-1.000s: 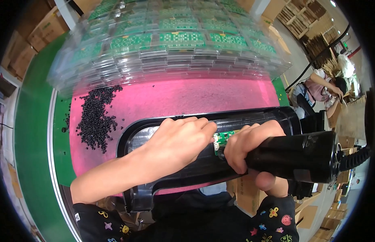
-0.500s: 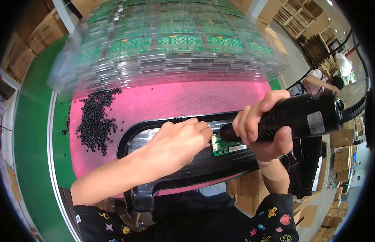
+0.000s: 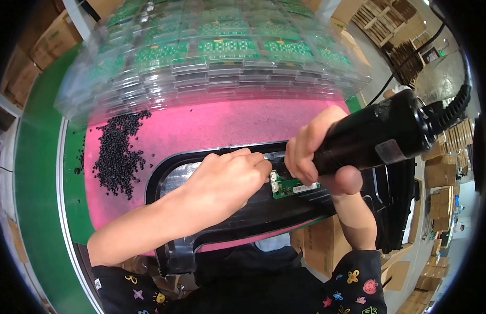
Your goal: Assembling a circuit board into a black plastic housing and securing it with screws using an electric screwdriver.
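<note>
My right hand (image 3: 318, 152) is wrapped round a black electric screwdriver (image 3: 368, 138), tilted with its nose down to the left and its cable at the far right end. Below it a green circuit board (image 3: 290, 189) with white connectors lies in a long black plastic housing (image 3: 243, 214). The tool's tip is hidden behind my right fingers. My left hand (image 3: 232, 175) is closed just left of the board, fingertips pinched together near the screwdriver's nose. Whatever those fingers may hold is hidden.
Small black screws (image 3: 117, 157) lie heaped on the pink mat (image 3: 227, 123) at left. Clear plastic trays (image 3: 216, 73) with green boards are stacked across the back. Cardboard boxes (image 3: 321, 246) stand beside the table at lower right. The screwdriver's coiled cable (image 3: 454, 107) rises at right.
The screwdriver's rear end has swung down and left, and my right hand has moved slightly left with it. My left hand stays pinched beside the board. The whole view has shifted a little.
</note>
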Demonstrator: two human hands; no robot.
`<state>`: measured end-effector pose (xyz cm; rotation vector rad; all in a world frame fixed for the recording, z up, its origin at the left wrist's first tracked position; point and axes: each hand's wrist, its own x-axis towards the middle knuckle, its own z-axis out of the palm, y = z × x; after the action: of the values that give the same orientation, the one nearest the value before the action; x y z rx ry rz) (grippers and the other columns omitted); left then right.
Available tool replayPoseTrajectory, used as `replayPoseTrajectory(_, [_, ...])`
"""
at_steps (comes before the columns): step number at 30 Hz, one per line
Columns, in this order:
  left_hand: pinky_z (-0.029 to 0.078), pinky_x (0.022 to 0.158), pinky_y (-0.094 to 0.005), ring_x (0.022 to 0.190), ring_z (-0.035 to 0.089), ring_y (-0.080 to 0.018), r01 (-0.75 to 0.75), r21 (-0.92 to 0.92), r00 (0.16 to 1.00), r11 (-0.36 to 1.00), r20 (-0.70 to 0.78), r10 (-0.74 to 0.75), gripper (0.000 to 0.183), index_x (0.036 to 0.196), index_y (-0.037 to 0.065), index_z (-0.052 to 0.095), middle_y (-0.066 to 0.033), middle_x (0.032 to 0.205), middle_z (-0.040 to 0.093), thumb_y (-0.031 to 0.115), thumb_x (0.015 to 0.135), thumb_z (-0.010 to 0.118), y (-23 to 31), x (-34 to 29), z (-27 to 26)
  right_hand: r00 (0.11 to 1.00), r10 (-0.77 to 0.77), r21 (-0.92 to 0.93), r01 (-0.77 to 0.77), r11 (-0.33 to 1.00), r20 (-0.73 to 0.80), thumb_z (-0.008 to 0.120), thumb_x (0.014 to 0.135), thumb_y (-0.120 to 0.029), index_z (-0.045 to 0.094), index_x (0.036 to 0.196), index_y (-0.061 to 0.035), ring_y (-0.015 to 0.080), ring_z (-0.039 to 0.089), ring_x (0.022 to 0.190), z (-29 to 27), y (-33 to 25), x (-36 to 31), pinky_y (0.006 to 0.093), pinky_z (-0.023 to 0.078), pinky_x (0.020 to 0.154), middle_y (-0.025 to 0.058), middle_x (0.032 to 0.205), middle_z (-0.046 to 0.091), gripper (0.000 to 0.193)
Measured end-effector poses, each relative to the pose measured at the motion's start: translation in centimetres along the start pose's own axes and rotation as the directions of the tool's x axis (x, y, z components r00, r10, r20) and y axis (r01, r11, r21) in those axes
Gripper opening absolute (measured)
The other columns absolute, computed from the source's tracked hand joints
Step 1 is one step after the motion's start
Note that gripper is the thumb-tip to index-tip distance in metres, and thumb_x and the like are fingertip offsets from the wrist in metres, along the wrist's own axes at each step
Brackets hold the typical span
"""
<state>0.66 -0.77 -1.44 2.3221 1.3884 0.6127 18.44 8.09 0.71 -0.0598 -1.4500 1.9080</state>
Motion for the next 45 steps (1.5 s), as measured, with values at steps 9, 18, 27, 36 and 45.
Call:
replayPoseTrajectory(9, [0.053, 0.062, -0.0417, 0.078, 0.066, -0.0312, -0.087, -0.08, 0.989, 0.993, -0.128, 0.077, 0.014, 0.087, 0.004, 0.063, -0.0093, 0.08, 0.065, 0.016, 0.086, 0.069, 0.3, 0.1, -0.3, 0.916, -0.398, -0.141, 0.388, 0.911, -0.05, 0.061, 0.09, -0.059, 0.041, 0.108, -0.0097, 0.0092, 0.047, 0.04, 2.2, -1.8, -1.3, 0.0246, 0.042, 0.043, -0.0026, 0.059, 0.052, 0.056])
replayPoseTrajectory(18, [0.055, 0.062, -0.0366, 0.075, 0.067, -0.0292, -0.269, -0.234, 0.955, 0.934, -0.189, 0.228, 0.019, 0.093, 0.002, 0.065, -0.01, 0.086, 0.069, 0.013, 0.081, 0.075, 0.2, 0.7, -0.8, 0.837, -0.526, -0.129, 0.511, 0.85, -0.152, 0.068, 0.09, -0.047, 0.042, 0.105, -0.0101, 0.0097, 0.052, 0.039, 3.5, -3.6, -2.5, 0.0233, 0.045, 0.04, -0.0016, 0.055, 0.054, 0.047])
replayPoseTrajectory(27, [0.04, 0.095, -0.0442, 0.111, 0.047, -0.0325, -0.315, -0.288, 0.944, 0.904, -0.193, 0.268, 0.089, 0.119, 0.005, 0.039, -0.0165, 0.121, 0.053, 0.052, 0.062, 0.088, -0.2, 0.8, -1.5, 0.893, -0.37, -0.449, 0.23, 0.864, -0.256, 0.062, 0.089, -0.057, 0.039, 0.104, -0.0078, 0.0099, 0.044, 0.04, -0.6, -4.9, -5.6, 0.0241, 0.041, 0.042, -0.0012, 0.058, 0.047, 0.057])
replayPoseTrajectory(36, [0.027, 0.078, -0.041, 0.081, 0.034, -0.023, -0.308, -0.15, 0.891, 0.939, -0.39, 0.23, 0.035, 0.1, 0.008, 0.031, -0.0166, 0.097, 0.045, 0.004, 0.075, 0.054, 0.0, 0.1, -1.3, 0.893, -0.227, -0.256, 0.131, 0.958, -0.39, 0.074, 0.084, -0.046, 0.041, 0.106, -0.0068, 0.0133, 0.05, 0.056, -1.9, -4.4, -6.6, 0.0298, 0.044, 0.057, 0.0033, 0.064, 0.05, 0.056])
replayPoseTrajectory(45, [0.027, 0.079, -0.0398, 0.083, 0.039, -0.021, -0.238, -0.055, 0.832, 0.97, -0.527, 0.174, 0.036, 0.103, 0.007, 0.034, -0.0155, 0.096, 0.047, 0.001, 0.078, 0.058, 0.2, 0.5, -1.6, 0.95, -0.17, -0.36, 0.068, 0.931, -0.26, 0.073, 0.085, -0.051, 0.043, 0.101, -0.0058, 0.0107, 0.047, 0.045, -2.0, -3.9, -5.5, 0.0258, 0.042, 0.045, 0.0004, 0.059, 0.05, 0.056])
